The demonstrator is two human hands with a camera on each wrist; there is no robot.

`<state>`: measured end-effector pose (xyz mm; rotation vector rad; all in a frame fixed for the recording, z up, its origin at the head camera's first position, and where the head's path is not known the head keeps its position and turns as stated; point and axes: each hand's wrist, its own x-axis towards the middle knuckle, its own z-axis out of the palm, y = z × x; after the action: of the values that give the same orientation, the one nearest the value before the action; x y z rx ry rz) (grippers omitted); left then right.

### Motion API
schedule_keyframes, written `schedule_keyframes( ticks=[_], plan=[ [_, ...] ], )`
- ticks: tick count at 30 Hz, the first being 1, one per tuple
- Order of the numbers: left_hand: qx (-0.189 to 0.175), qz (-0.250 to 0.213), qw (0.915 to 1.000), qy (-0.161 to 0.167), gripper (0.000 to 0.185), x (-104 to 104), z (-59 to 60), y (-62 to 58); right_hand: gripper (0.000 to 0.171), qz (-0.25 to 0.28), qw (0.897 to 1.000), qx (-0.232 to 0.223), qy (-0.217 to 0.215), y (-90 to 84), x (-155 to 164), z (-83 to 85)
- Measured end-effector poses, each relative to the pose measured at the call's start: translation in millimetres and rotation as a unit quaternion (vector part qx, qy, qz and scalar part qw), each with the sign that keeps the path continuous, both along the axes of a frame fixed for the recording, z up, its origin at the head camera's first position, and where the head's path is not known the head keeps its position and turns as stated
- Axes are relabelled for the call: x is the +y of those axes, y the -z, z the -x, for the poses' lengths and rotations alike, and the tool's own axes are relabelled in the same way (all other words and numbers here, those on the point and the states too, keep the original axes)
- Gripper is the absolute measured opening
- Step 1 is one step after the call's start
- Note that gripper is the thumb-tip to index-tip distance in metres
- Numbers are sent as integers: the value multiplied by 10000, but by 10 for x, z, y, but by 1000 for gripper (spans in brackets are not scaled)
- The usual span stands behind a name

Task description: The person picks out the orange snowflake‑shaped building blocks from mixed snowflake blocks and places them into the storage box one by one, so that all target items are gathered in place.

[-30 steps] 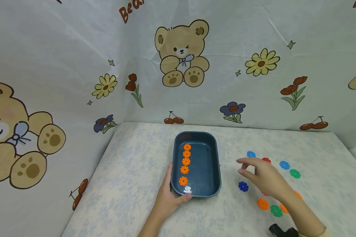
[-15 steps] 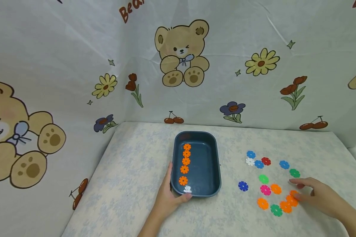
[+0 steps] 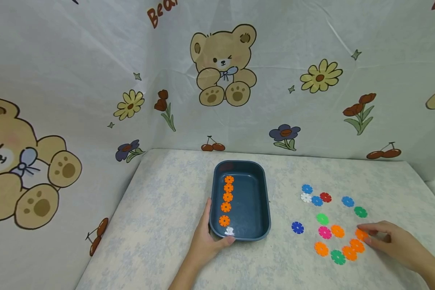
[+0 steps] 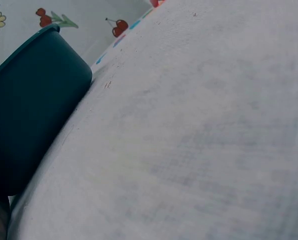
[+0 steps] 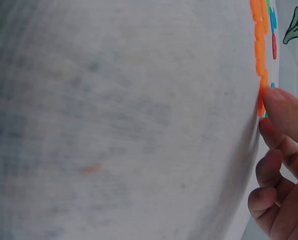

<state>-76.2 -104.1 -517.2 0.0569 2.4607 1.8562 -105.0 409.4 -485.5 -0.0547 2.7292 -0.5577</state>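
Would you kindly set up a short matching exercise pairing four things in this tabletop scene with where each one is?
Things:
1. left hand
2. right hand
3. row of orange discs
4. dark blue disc

Places:
A. inside the tray, along its left side
B. alone on the table, between tray and disc cluster
C. gripping the near left corner of the blue tray
D. fingertips at an orange disc on the cluster's right edge

Pairs: 1-C, 2-D, 3-A, 4-B
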Motion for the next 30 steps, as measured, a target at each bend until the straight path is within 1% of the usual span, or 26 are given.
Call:
schedule_keyframes(
  ticks=[5,9,12,15,18,25,30],
  plan=[
    [-6,-65,10000,31,120,7,5,6,52,79,9999,-65,54,13,-2,7],
    [15,-55,10000,35,120,5,7,5,52,282,9991,-242,203,33,9,10],
    [12,-64,10000,34,120,4,9,4,50,363,9987,-281,200,35,9,4],
    [25,-62,10000,22,120,0,10,9,48,313,9993,-182,134,31,6,-11],
    [46,-37,10000,19,120,-3,7,9,49,240,9994,-141,228,15,1,-31],
    [29,82,10000,-3,119,-4,5,1,64,250,9981,-195,536,-15,27,-28],
    [40,86,10000,-15,119,-7,3,0,64,472,9967,137,649,-78,-47,29]
  ],
)
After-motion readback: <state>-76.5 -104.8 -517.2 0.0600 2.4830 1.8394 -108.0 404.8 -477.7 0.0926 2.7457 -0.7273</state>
